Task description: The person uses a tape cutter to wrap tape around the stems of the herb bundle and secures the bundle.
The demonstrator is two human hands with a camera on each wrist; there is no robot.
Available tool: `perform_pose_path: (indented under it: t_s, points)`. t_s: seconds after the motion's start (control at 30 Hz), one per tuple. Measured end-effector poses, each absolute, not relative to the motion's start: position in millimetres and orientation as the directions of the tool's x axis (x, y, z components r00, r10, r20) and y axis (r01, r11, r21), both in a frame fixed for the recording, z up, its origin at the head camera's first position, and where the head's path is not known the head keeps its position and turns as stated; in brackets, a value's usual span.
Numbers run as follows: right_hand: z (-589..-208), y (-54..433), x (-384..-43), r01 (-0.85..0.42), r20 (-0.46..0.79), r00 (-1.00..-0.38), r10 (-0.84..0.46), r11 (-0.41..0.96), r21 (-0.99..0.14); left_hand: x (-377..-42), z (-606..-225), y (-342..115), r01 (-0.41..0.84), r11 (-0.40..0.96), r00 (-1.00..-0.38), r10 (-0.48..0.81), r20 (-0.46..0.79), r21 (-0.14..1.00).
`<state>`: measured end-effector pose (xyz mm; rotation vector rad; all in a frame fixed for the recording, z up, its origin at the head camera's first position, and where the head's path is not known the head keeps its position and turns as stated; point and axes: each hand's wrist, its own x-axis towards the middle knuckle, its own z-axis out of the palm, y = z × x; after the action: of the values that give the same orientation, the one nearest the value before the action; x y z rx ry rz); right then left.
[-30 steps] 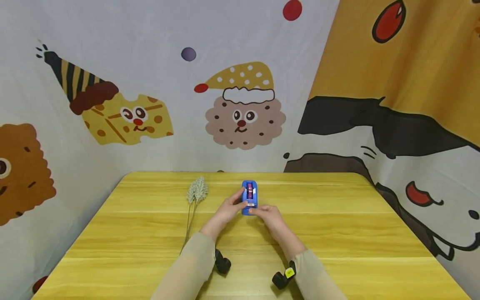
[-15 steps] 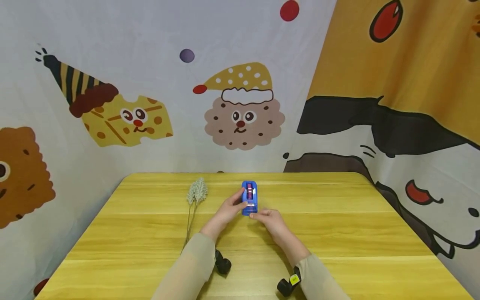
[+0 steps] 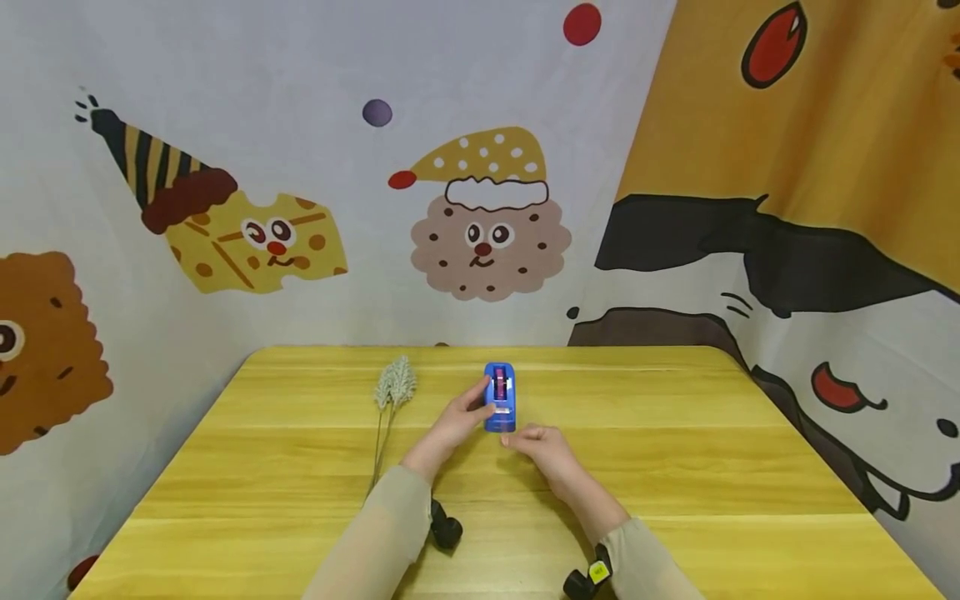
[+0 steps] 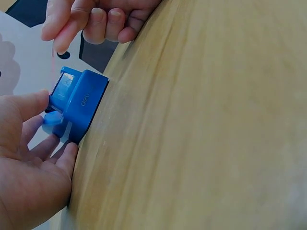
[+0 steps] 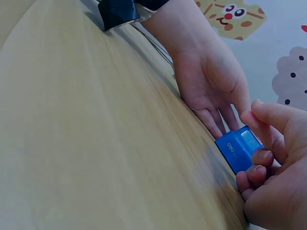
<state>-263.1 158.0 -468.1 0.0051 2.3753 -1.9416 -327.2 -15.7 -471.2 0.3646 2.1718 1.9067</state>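
A blue tape dispenser (image 3: 511, 402) with a pink roll (image 3: 500, 384) in it stands on the table, its serrated edge (image 4: 57, 87) showing in the left wrist view. My left hand (image 3: 453, 422) grips it from the left side, thumb near the cutter and fingers around the far side. Just off the near end, my right hand (image 3: 553, 457) pinches the end of a strip of clear, pinkish tape (image 4: 53, 64) between thumb and forefinger. In the left wrist view the strip runs taut from those fingertips to the dispenser. The other right fingers are curled in.
Left of the left hand lies a dried-flower sprig (image 3: 395, 382) with thin stems on the wooden table (image 3: 675, 467). Black wrist cameras (image 3: 446, 531) sit on both wrists. A cartoon-printed cloth (image 3: 300, 100) hangs behind the table.
My right hand has drawn back from the dispenser, toward the near edge and slightly right, pulling tape out with it. The left hand and the dispenser have stayed in place.
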Motion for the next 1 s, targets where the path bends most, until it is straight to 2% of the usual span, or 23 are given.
perform_pose_path:
  t_s: [0.73,1.0]
  points:
    - [-468,161,-252,0.032,-0.047,-0.997,-0.061,0.228,-0.973,-332,-476,-14,0.031,0.113,-0.937,0.348,-0.010,0.993]
    - [-467,162,-245,0.024,-0.054,-0.992,-0.114,0.254,-0.967,-328,-472,-15,0.020,0.133,-0.943,0.331,-0.026,0.991]
